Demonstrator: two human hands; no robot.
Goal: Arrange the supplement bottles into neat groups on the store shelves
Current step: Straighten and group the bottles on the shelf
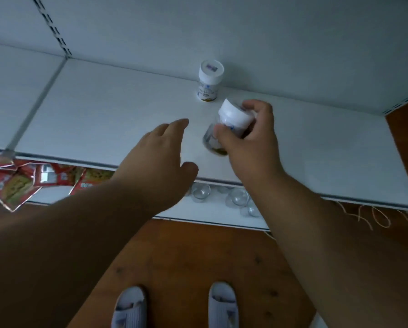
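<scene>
One white-capped supplement bottle [208, 81] stands upright near the back of the white shelf [103, 119]. My right hand [250, 140] grips a second supplement bottle [231, 121] by its white cap and neck, tilted, just in front of the standing one and slightly to its right. Its lower end is close to the shelf surface; whether it touches I cannot tell. My left hand [158, 152] hovers to the left of the held bottle with fingers stretched out, holding nothing.
On the lower shelf lie red snack packets [21, 183] at the left and several clear round containers [236, 197] under the shelf edge. A slotted upright [51, 27] runs up the back panel. Wooden floor [198, 252] and my slippers [223, 304] are below.
</scene>
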